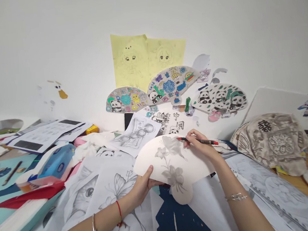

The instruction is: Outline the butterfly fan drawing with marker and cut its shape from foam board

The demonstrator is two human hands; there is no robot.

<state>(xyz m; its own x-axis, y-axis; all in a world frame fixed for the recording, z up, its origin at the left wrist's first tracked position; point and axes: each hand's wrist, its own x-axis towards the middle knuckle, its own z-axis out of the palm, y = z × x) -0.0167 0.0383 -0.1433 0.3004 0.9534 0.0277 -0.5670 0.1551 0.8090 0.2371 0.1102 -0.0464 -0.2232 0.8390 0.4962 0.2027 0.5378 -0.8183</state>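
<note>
A white fan-shaped card (147, 156) with a rounded tab at its base is held up in the middle of the head view. Grey flowers and a butterfly are drawn on it. My left hand (146, 184) grips its lower left edge, thumb in front and fingers behind. In my right hand (198, 144) is a black and red pencil (206, 141), its tip near the butterfly's wing at the card's upper part. Whether the tip touches the card I cannot tell. Below the card lie sheets with a butterfly and flower drawing (119, 187).
Decorated panda fans (220, 99) and yellow drawing sheets (132, 64) lean on or hang from the white wall. Tissue packs (56, 162) and papers crowd the left. A dark blue mat (179, 223) shows beneath; a brown-toned fan (272, 139) stands at right.
</note>
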